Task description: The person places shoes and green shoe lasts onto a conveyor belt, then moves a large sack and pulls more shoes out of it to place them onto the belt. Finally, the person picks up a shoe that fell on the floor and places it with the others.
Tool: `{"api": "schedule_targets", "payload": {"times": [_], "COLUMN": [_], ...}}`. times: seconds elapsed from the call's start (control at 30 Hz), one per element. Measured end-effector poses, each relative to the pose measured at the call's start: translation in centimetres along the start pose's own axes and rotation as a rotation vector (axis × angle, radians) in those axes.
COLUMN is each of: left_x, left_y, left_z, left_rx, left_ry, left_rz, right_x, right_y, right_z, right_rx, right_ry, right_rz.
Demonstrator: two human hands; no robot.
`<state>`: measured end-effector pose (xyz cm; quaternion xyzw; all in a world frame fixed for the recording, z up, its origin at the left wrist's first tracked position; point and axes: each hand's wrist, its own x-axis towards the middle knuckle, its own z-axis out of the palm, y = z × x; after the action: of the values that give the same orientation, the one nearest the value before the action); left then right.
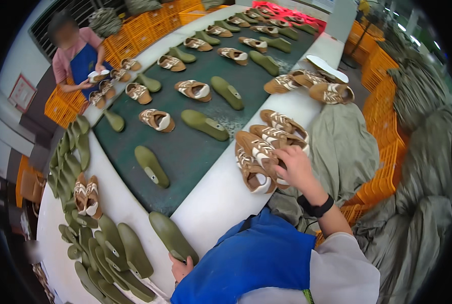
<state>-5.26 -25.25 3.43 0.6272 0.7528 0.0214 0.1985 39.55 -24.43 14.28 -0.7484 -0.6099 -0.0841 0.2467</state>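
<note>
My left hand (181,267) is closed round the near end of a green shoe last (171,234), which slants over the white table edge close to my blue apron. My right hand (293,166) reaches to a cluster of brown sneakers with white laces on the right-hand white ledge. Its fingers are bent onto one brown sneaker (257,147) around the opening; part of the grip is hidden behind the hand. Beside it lie another sneaker (247,169) and a further sneaker (272,136).
A dark green conveyor belt (185,162) carries sneakers and lasts in rows. Many loose lasts (134,248) crowd the left table, near a sneaker pair (87,196). A co-worker (79,55) handles a shoe across the belt. Orange crates (388,167) and grey-green cloth (345,142) are on my right.
</note>
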Motion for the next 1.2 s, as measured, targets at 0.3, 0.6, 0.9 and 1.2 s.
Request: {"api": "schedule_targets", "payload": {"times": [0.3, 0.6, 0.9, 1.2], "left_x": [3.7, 0.1, 5.9, 26.7], "left_y": [10.6, 24.4, 18.8, 7.6], "left_z": [-7.5, -8.3, -8.9, -7.8], "left_rx": [0.244, -0.393, -0.569, -1.048], "left_ry": [0.049, -0.102, 0.241, 0.496], "left_rz": [0.563, 1.325, 0.987, 0.346], "right_x": [-3.0, 1.3, 3.4, 2.6], "right_y": [2.5, -3.9, -15.4, -9.2], "right_z": [4.7, 0.9, 4.3, 3.9], "right_rx": [0.18, 1.544, 1.663, 1.062], "right_ry": [-0.098, 0.025, -0.451, -0.208], "right_rz": [0.379, 0.702, 0.261, 0.209]}}
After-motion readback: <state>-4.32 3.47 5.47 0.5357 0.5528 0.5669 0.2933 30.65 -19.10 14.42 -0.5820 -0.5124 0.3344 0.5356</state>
